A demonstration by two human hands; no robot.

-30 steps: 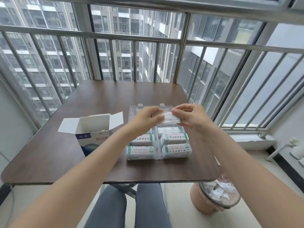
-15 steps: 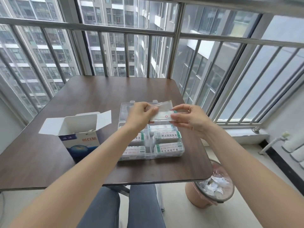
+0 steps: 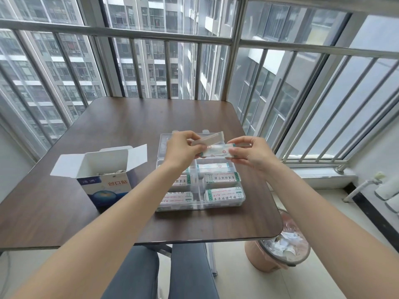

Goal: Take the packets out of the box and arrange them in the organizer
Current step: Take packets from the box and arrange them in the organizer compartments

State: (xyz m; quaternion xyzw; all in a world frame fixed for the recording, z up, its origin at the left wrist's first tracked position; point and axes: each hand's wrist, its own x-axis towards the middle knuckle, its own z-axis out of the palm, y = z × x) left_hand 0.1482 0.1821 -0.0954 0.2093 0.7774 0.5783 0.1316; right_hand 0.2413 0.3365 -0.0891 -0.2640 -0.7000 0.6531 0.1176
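Dark wood table (image 3: pixel 121 130) by barred window. Clear organizer (image 3: pixel 222 202) at right-centre, compartments filled with stacked packets (image 3: pixel 224 194). Open box (image 3: pixel 103 182) just left of organizer, flaps up, more packets inside. Pink bin (image 3: pixel 259 257) on floor under right table corner. Left hand (image 3: pixel 183 149) and right hand (image 3: pixel 250 154) raised over organizer's far end. Pinching one packet (image 3: pixel 216 151) between them, left fingers on left end, right fingers on right end; clear strip (image 3: pixel 208 139) held at left fingertips.

Soft daylight through windows (image 3: pixel 151 67); wide-angle edge distortion.
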